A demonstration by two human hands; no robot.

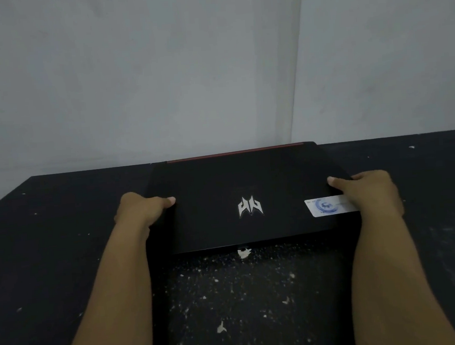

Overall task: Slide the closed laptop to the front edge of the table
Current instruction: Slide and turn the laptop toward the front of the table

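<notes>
A closed black laptop (221,183) lies flat on the dark table (50,254), its back edge with a red strip toward the wall. A silver logo sits in the middle of the lid and a white-and-blue sticker (327,205) lies near its right side. My left hand (142,209) grips the laptop's left edge with the thumb on the lid. On the opposite edge my right hand (372,191) holds the same way, partly covering the sticker. The fingers under both edges are hidden.
The table top is black and scuffed, with white flecks and chipped spots between my forearms, in front of the laptop. A pale wall (158,69) rises directly behind the table's far edge. The table's left edge runs diagonally at the left.
</notes>
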